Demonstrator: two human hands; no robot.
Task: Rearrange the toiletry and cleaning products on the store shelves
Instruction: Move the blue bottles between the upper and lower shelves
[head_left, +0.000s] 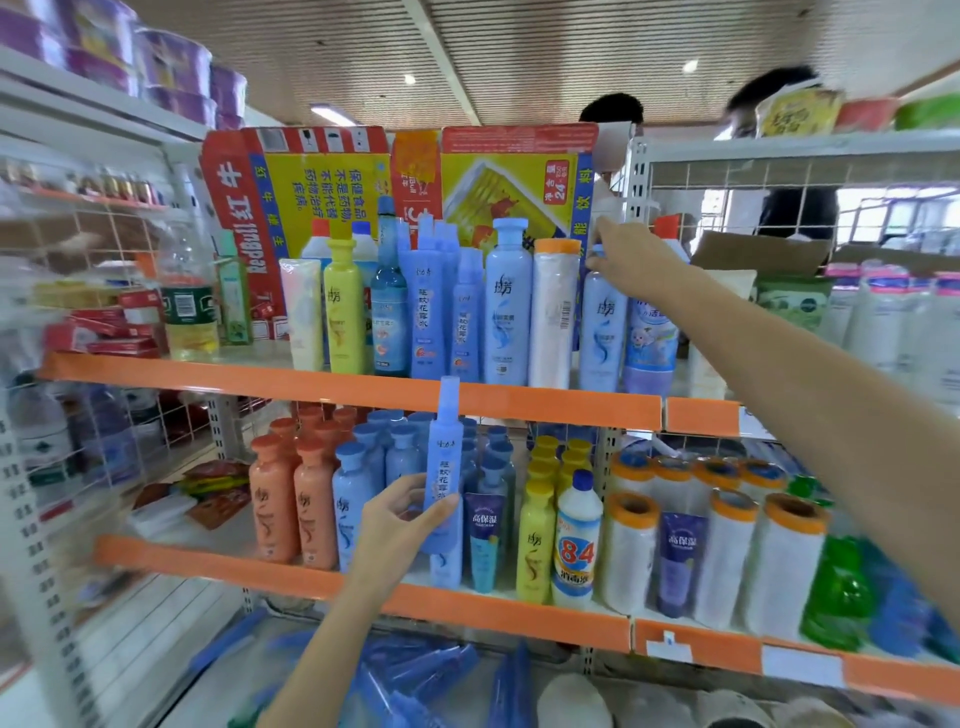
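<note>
Left hand (402, 514): grips a slim blue bottle (444, 457), lower centre.
Right hand (631, 260): fingers curled on a pale blue bottle's (602, 322) top, upper right.

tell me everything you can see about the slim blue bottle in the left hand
The slim blue bottle is a tall, narrow tube of light blue plastic with a paler translucent cap and vertical dark characters down its front. It stands upright in front of the lower shelf's bottles, its cap overlapping the orange shelf edge. The left hand holds its lower part, thumb in front, fingers behind.
</note>
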